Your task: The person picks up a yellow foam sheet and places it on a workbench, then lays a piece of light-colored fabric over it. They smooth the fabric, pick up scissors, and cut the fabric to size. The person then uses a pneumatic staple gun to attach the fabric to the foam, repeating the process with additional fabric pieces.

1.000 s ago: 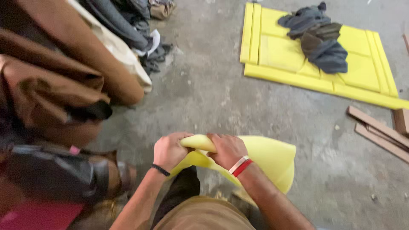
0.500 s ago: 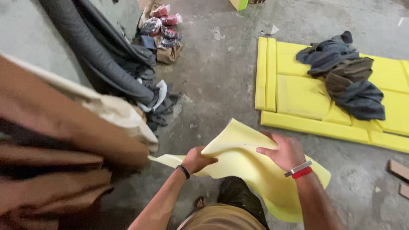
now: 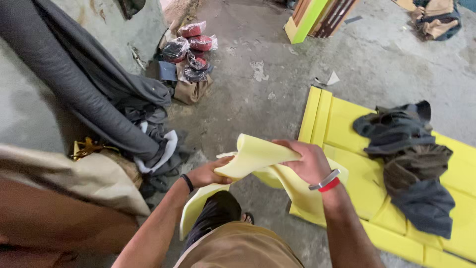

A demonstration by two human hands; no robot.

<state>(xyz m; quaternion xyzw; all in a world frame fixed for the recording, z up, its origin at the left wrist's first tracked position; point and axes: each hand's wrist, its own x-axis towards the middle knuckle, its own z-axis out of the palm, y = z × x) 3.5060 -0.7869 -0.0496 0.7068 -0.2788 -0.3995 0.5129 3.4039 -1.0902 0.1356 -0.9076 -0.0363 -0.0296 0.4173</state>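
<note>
Near the bottom centre, above the person's knees, the thin pale-yellow foam sheet (image 3: 258,166) now curls over into a fold where half a second ago it lay spread open. Left hand (image 3: 208,173) pinches its near-left edge with closed fingers; right hand (image 3: 310,161) grips the top fold, fingers wrapped over it. Beyond, right, lies a bright yellow panelled board (image 3: 347,164) with dark crumpled clothes (image 3: 406,159) on it.

An upholstery workshop is suggested: a rough concrete floor (image 3: 277,109), yellow foam panels (image 3: 357,168) laid at three o'clock, rolled fabric (image 3: 79,94) leaned at ten o'clock, and wrapped bundles (image 3: 191,54) piled at eleven o'clock.
</note>
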